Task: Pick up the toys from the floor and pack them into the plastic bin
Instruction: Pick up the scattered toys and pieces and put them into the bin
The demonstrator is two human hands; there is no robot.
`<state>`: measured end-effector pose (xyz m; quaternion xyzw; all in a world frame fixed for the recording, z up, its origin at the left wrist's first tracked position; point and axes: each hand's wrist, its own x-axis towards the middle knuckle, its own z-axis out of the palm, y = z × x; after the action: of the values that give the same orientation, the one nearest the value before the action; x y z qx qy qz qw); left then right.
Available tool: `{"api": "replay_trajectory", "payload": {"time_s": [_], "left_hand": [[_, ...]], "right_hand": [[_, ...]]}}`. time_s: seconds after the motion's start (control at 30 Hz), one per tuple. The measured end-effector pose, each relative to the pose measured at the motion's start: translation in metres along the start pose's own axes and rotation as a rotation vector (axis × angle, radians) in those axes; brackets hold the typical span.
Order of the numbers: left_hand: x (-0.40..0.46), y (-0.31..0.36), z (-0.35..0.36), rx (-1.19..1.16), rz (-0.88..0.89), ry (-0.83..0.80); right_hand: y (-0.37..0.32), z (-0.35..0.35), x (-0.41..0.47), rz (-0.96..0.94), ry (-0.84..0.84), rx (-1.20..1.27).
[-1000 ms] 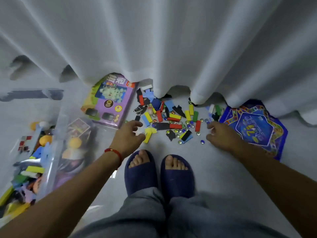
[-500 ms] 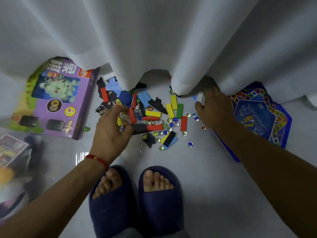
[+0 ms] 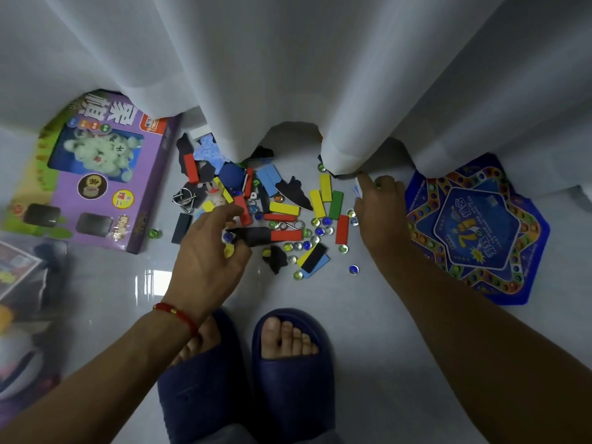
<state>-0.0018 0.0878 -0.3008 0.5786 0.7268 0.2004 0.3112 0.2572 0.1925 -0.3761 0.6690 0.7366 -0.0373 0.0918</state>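
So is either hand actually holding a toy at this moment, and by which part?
Cannot be told for sure. The left hand curls over the toy pile, its fingertips at a black piece; the right hand reaches to the curtain hem.

You see the loose toys (image 3: 285, 216), coloured flat blocks, black foam shapes, glass marbles and wire puzzles, scattered flat on the floor (image 3: 352, 331) against the curtain hem.

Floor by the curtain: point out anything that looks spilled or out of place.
Coloured blocks and glass marbles lie scattered loose across the floor, some tucked under the curtain hem. One marble has strayed beside the purple game box.
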Motion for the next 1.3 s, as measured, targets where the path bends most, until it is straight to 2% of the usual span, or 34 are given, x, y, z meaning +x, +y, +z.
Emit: {"api": "replay_trajectory", "payload": {"time_s": [0.13, 0.4, 0.53, 0.73, 0.83, 0.9, 0.97, 1.03, 1.1, 1.2, 1.3], "left_hand": [[-0.004, 0.003, 0.004, -0.019, 0.050, -0.010], [-0.008, 0.005, 0.010, -0.041, 0.074, -0.027], [-0.013, 0.012, 0.012, -0.097, 0.095, -0.017], [-0.014, 0.023, 0.014, -0.230, 0.021, -0.044], [-0.012, 0.036, 0.020, -0.458, -0.066, -0.094], [-0.010, 0.048, 0.024, -0.833, -0.308, -0.189], [-0.011, 0.058, 0.028, -1.286, -0.563, -0.373], [-0.014, 0.062, 0.031, -1.562, -0.657, -0.556], [-0.019, 0.057, 0.036, -1.666, -0.712, -0.618], [-0.032, 0.044, 0.046, -1.643, -0.786, -0.650], [-0.043, 0.034, 0.055, -1.550, -0.808, -0.703]], "right_hand": [[0.001, -0.013, 0.000, 0.031, 0.056, 0.219], [0.011, -0.015, 0.004, 0.022, 0.021, 0.321], [0.007, -0.016, 0.003, 0.131, 0.054, 0.525], [0.015, -0.020, 0.003, 0.217, 0.063, 0.732], [0.005, -0.048, -0.008, 0.329, 0.096, 0.975], [-0.016, -0.074, -0.028, 0.355, 0.028, 1.279], [-0.041, -0.091, -0.060, 0.258, -0.056, 1.401], [-0.068, -0.097, -0.098, 0.117, -0.148, 1.325], [-0.085, -0.096, -0.130, -0.024, -0.184, 1.102], [-0.082, -0.088, -0.157, -0.132, -0.171, 0.860], [-0.057, -0.080, -0.177, -0.065, -0.074, 0.916]]}}
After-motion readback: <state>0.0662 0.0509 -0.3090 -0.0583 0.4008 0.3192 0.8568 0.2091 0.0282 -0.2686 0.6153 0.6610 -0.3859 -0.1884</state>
